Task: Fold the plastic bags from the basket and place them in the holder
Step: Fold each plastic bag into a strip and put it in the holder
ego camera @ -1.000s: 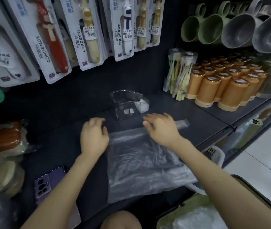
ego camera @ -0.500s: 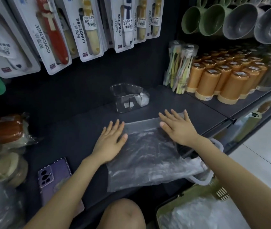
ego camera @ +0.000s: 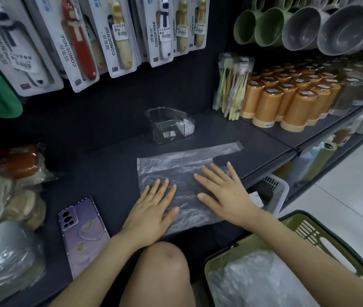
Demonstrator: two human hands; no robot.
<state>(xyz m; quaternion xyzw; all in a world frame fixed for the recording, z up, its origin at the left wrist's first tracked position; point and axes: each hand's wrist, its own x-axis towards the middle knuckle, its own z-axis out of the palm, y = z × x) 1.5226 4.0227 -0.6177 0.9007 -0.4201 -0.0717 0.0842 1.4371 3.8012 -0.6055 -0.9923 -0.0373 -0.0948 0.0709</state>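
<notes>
Bag on the shelf: we are looking at one clear plastic bag (ego camera: 169, 169) lying flat on the dark shelf (ego camera: 101, 173), with one handle strip stretching out to the right.
Left hand: we are pressing our left hand (ego camera: 151, 213) palm down on the bag's near left part, with the fingers straight, slightly spread and gripping nothing.
Right hand: we are pressing our right hand (ego camera: 227, 196) palm down on the bag's right part, with the fingers straight, fanned wide and gripping nothing.
Holder: one clear holder (ego camera: 167, 127) is standing behind the bag, apart from it, and one small white wad is sitting in its right side.
Basket: one green basket (ego camera: 304, 229) is sitting at lower right beside our knee (ego camera: 165, 267), carrying a heap of pale bags (ego camera: 260, 284) that we are unable to count.
Phone: one purple phone (ego camera: 83, 233) is lying camera side up on the shelf, left of our left hand and apart from it.
Shop goods: two toothbrush bundles (ego camera: 233, 85) are standing at the back right, and two green mugs (ego camera: 255, 25) are sitting above them.
</notes>
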